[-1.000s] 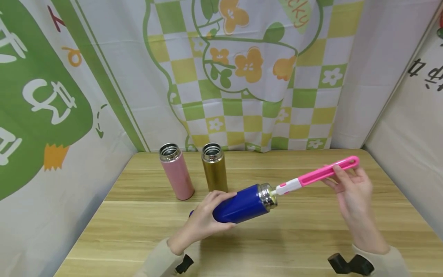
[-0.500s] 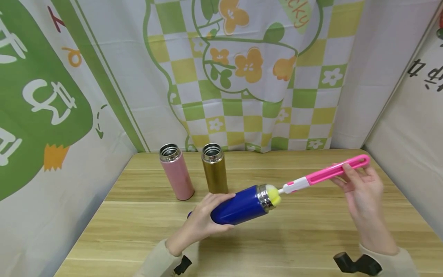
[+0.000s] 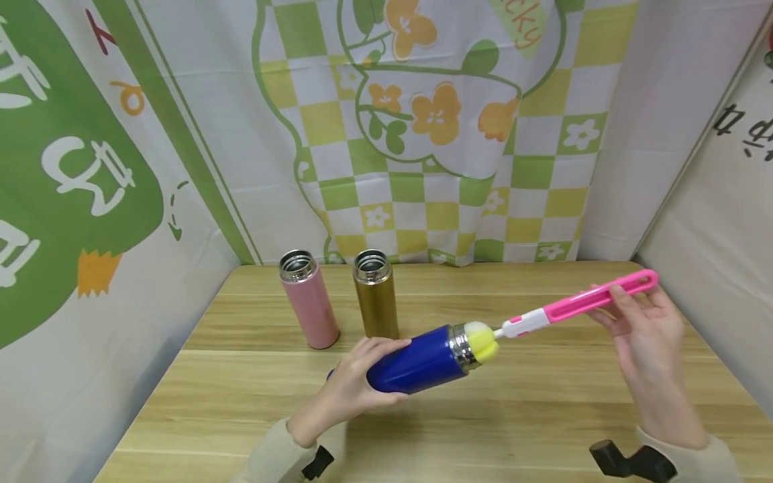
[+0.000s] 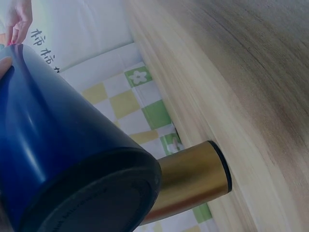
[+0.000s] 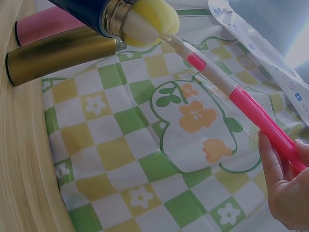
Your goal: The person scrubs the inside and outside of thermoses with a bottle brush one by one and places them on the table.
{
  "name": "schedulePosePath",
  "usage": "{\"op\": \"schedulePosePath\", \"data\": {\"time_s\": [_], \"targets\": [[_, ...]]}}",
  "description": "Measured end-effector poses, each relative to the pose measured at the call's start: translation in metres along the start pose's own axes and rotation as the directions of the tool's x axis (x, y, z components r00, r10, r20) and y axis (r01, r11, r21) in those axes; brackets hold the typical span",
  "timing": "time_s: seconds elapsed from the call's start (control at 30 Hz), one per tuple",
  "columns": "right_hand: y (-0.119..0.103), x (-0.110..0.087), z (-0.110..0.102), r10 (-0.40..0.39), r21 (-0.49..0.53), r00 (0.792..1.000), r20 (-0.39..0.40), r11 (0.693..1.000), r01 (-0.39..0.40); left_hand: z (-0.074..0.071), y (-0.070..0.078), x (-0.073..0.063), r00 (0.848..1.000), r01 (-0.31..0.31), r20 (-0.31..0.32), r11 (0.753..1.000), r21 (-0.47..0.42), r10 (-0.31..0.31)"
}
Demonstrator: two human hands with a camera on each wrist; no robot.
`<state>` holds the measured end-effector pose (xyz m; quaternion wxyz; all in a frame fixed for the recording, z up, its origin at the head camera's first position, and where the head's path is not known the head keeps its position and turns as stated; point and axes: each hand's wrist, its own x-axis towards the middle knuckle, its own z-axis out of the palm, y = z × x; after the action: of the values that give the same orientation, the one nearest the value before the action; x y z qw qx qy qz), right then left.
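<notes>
My left hand (image 3: 362, 376) grips a blue thermos bottle (image 3: 419, 361) around its lower half, tilted with its steel mouth up to the right. The bottle's dark base (image 4: 96, 193) fills the lower left of the left wrist view. With thumb and fingers, my right hand (image 3: 649, 329) pinches the pink handle of a bottle brush (image 3: 580, 303). The brush's yellow and white sponge head (image 3: 483, 342) bulges out at the bottle's mouth, its inner end hidden inside. In the right wrist view the sponge (image 5: 152, 21) sits against the steel rim.
Behind the left hand, a pink bottle (image 3: 311, 305) and a gold bottle (image 3: 377, 302) stand upright and lidless on the wooden table (image 3: 513, 429). A checkered cloth (image 3: 443, 221) hangs along the table's back edge, with printed cloth walls on both sides.
My right hand has moved right, drawing the brush outward; the sponge, earlier inside the bottle, now shows at its mouth. The left hand and blue bottle have shifted only slightly.
</notes>
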<state>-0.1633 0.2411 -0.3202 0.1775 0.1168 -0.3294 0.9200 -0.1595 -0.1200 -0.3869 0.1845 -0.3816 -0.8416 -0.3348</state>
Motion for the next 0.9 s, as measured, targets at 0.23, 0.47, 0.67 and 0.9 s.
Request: {"op": "schedulePosePath", "data": {"time_s": [0.23, 0.47, 0.67, 0.9], "targets": [[-0.004, 0.002, -0.004, 0.016, 0.034, 1.000, -0.022, 0.999, -0.016, 0.001, -0.001, -0.002, 1.000, -0.017, -0.008, 1.000, -0.009, 0.017], [-0.011, 0.003, -0.006, -0.001, -0.004, 0.999, -0.048, 1.000, 0.001, 0.001, -0.002, -0.003, 1.000, 0.002, -0.007, 1.000, -0.008, -0.002], [-0.008, 0.003, -0.003, 0.020, -0.009, 0.999, -0.040, 1.000, -0.021, 0.001, -0.002, -0.002, 1.000, -0.007, -0.029, 1.000, -0.003, 0.007], [-0.001, 0.003, 0.001, 0.010, 0.008, 1.000, -0.011, 1.000, -0.010, 0.002, -0.001, 0.000, 0.999, 0.022, -0.024, 1.000, -0.002, -0.022]]}}
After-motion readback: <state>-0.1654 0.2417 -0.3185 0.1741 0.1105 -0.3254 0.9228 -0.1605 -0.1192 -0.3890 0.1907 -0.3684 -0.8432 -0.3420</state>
